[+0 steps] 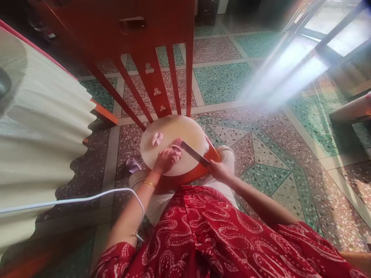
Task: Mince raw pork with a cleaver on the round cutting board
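Observation:
A round pale cutting board [185, 125] rests on the seat of a red wooden chair [189, 175] in front of me. My left hand [165, 160] is closed over a piece of raw meat [176, 150], pressing it to the board. My right hand [218, 170] grips the handle of a knife [194, 152], whose blade points up and left with its tip end at the meat. Another small piece of pinkish meat [157, 139] lies apart on the board's left side. The underside of the held meat is hidden by my fingers.
The chair's slatted back [156, 77] rises behind the board. A cream pleated cloth [37, 127] hangs at the left. A white cable [95, 197] crosses by my left arm. Patterned stone floor [223, 77] lies around, with a bright doorway at upper right.

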`<state>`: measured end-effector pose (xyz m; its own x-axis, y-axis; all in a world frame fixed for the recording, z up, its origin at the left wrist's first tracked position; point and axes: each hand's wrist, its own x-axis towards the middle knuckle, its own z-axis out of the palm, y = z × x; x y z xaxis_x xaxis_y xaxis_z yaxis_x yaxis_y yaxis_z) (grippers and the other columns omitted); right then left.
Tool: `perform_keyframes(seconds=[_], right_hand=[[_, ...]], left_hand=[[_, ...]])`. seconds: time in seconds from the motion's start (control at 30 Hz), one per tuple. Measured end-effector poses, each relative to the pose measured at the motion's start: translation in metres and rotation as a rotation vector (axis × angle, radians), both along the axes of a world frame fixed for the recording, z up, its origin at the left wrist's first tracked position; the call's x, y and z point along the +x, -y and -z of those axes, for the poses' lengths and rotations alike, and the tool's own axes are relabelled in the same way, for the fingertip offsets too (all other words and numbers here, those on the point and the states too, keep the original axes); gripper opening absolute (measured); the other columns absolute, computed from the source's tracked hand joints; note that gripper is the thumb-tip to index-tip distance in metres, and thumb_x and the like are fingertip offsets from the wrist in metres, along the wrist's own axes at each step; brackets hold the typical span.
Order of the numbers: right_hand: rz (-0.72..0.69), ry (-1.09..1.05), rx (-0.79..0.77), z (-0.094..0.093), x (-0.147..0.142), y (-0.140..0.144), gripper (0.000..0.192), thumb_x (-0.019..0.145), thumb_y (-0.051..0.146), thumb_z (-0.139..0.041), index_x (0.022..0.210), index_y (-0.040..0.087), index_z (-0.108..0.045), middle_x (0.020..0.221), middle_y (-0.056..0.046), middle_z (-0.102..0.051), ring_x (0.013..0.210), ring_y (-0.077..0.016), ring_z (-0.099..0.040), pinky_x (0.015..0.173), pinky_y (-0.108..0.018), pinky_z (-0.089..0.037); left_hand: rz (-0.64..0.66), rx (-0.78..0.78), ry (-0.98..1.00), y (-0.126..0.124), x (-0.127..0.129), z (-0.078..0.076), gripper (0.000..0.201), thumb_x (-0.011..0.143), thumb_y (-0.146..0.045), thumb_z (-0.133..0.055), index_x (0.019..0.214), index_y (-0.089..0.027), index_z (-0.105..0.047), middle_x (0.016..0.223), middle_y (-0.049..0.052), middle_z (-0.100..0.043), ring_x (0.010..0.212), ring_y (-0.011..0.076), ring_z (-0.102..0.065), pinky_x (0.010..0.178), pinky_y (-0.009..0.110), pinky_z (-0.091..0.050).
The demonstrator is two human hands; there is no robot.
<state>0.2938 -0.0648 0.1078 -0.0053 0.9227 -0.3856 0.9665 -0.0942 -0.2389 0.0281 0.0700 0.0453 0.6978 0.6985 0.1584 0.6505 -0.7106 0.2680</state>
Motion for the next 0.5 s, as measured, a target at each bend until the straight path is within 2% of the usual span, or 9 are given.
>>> perform_keyframes(seconds=[0.1,0.23,0.37,0.5], right_hand=[[-0.010,0.017,-0.009,-0.004,-0.003,-0.001,0.021,0.093,0.032,-0.033,0.092,0.020,-0.050,0.077,-0.003,-0.066,0.062,-0.0124,-0.060,0.049,-0.021,-0.030],[-0.074,0.044,-0.053,-0.009,-0.007,-0.007,0.021,0.094,0.031,-0.034,0.095,0.020,-0.051,0.080,-0.005,-0.067,0.066,-0.0127,-0.062,0.050,-0.020,-0.032],[-0.180,0.051,-0.086,-0.009,-0.007,-0.026,0.022,0.094,0.025,-0.032,0.100,0.019,-0.053,0.082,-0.007,-0.067,0.069,-0.0134,-0.063,0.056,-0.020,-0.037],[-0.202,0.191,-0.072,-0.007,-0.009,-0.069,0.023,0.092,0.020,-0.033,0.105,0.018,-0.052,0.083,-0.010,-0.067,0.072,-0.0192,-0.065,0.058,-0.025,-0.041]], left_hand=[[-0.052,-0.060,-0.106,0.003,0.010,-0.003,0.033,0.077,-0.024,-0.050,0.109,-0.024,-0.056,0.099,0.007,-0.059,0.099,0.0239,-0.052,0.090,0.039,-0.035],[-0.287,-0.093,-0.167,0.021,0.008,0.000,0.030,0.079,-0.038,-0.052,0.105,-0.022,-0.057,0.088,0.008,-0.059,0.088,0.0255,-0.055,0.080,0.037,-0.039],[-0.415,-0.005,-0.030,0.028,-0.013,0.013,0.034,0.082,-0.034,-0.051,0.111,-0.015,-0.052,0.096,0.012,-0.061,0.090,0.0259,-0.056,0.079,0.036,-0.040],[-0.489,0.054,0.150,0.009,-0.025,0.026,0.037,0.084,-0.027,-0.047,0.118,-0.013,-0.048,0.102,0.014,-0.062,0.087,0.0246,-0.058,0.076,0.034,-0.041]])
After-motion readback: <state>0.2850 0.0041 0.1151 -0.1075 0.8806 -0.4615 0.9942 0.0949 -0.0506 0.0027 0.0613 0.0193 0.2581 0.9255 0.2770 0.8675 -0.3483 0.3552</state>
